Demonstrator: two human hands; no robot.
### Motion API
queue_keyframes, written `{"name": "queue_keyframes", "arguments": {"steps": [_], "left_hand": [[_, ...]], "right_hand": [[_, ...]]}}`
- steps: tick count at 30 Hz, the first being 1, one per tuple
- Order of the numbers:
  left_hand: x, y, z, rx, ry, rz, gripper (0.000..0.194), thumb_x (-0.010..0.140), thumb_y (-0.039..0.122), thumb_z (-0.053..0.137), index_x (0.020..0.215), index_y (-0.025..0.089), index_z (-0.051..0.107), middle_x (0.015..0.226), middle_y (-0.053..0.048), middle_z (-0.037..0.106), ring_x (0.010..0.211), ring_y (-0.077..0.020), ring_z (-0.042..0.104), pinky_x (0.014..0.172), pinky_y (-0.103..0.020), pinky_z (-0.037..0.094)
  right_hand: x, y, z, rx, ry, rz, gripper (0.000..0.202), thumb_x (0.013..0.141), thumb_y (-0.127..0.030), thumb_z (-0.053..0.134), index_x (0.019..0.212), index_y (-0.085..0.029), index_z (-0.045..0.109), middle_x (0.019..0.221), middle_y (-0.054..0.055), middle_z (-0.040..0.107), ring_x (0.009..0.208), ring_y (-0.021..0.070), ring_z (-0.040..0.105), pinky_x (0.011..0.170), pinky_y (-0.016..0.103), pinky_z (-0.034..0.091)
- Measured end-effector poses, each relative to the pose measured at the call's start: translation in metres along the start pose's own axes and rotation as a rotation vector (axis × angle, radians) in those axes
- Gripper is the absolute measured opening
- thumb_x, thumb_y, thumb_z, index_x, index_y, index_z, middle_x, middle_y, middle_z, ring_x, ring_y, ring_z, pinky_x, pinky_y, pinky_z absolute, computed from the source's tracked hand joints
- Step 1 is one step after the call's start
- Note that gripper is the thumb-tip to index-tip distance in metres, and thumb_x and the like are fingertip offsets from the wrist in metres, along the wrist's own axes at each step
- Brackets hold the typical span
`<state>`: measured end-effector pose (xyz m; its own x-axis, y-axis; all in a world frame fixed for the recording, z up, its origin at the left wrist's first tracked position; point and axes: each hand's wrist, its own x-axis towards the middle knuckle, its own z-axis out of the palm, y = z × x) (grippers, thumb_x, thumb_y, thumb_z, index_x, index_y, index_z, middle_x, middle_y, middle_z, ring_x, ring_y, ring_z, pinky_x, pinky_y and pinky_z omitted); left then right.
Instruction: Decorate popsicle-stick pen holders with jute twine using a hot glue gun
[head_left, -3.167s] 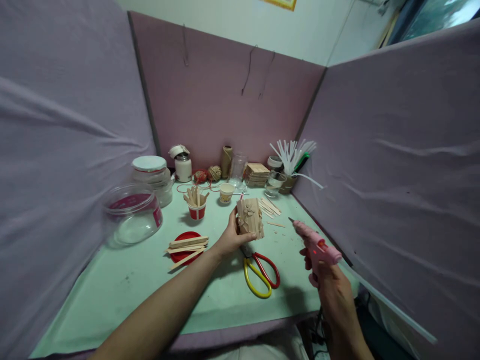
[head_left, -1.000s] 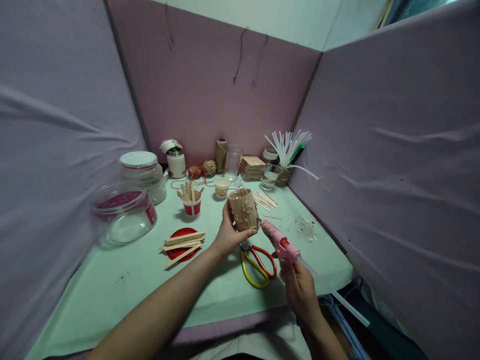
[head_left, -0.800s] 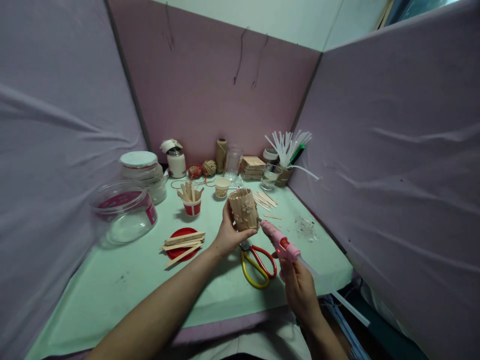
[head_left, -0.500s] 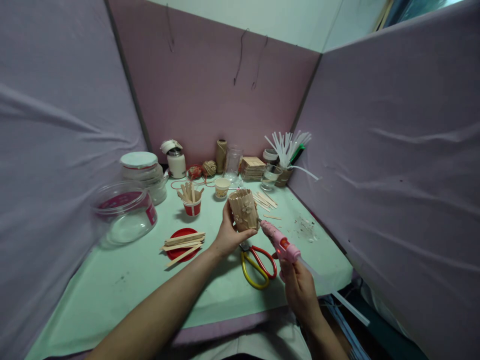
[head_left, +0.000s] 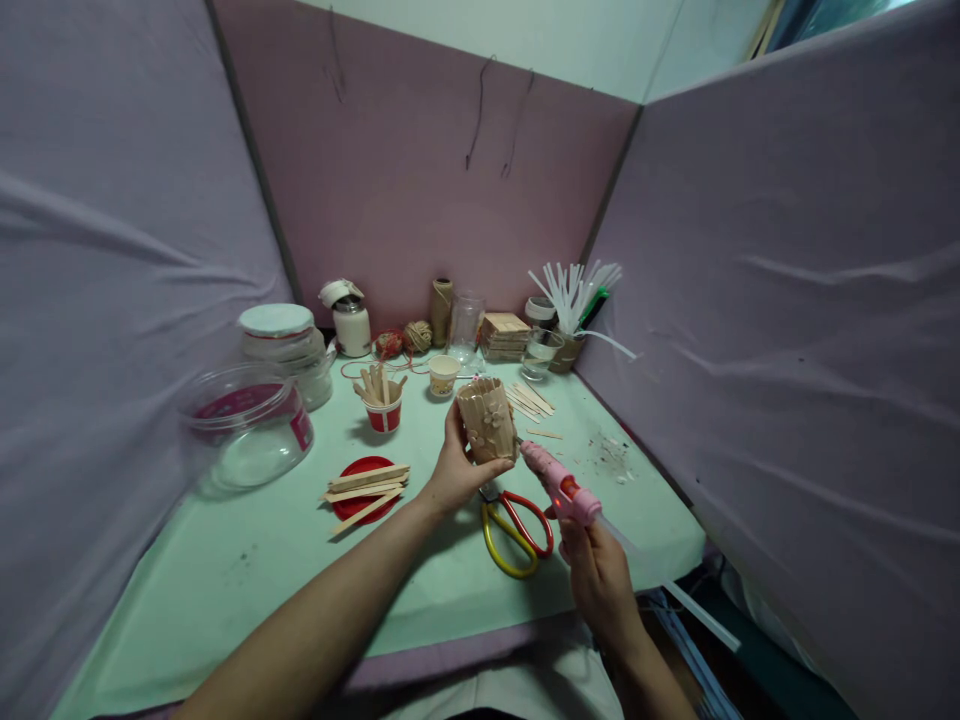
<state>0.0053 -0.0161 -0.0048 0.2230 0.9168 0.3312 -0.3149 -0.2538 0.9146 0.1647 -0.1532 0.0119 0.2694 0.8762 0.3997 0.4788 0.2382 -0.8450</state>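
Observation:
A cup covered in wooden sticks (head_left: 484,420), with small flower shapes on its side, is held tilted above the table by my left hand (head_left: 457,478). My right hand (head_left: 596,570) is wrapped round the handle of a pink glue gun (head_left: 559,480), a long clear glue stick (head_left: 701,615) trailing from its back. The gun's nozzle is at the cup's lower right side; whether it touches cannot be made out. Below the cup lie scissors (head_left: 514,535) with one red and one yellow handle loop.
Flat wooden sticks (head_left: 367,482) rest on a red lid (head_left: 379,515) at left. Behind it stands a red-and-white cup of sticks (head_left: 384,415). Clear plastic tubs (head_left: 255,450) are far left; twine (head_left: 418,337), a glass of water (head_left: 540,358) and white glue sticks (head_left: 570,300) line the back.

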Motion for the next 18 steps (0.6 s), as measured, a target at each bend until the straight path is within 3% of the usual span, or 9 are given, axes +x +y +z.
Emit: {"name": "queue_keyframes", "arguments": {"steps": [18], "left_hand": [[-0.0005,-0.0003,-0.0008,0.003,-0.02,0.008,0.124,0.061,0.031,0.093,0.157,0.034,0.015,0.165,-0.014,0.028,0.151,-0.0326,0.034,0.123,-0.05,0.031]], "right_hand": [[-0.0031,0.0074,-0.0005,0.029,-0.031,0.025,0.046,0.1,-0.059,0.042,0.1,-0.021,0.068,0.089,0.008,0.067,0.081,0.0216,0.062,0.072,0.033,0.054]]}}
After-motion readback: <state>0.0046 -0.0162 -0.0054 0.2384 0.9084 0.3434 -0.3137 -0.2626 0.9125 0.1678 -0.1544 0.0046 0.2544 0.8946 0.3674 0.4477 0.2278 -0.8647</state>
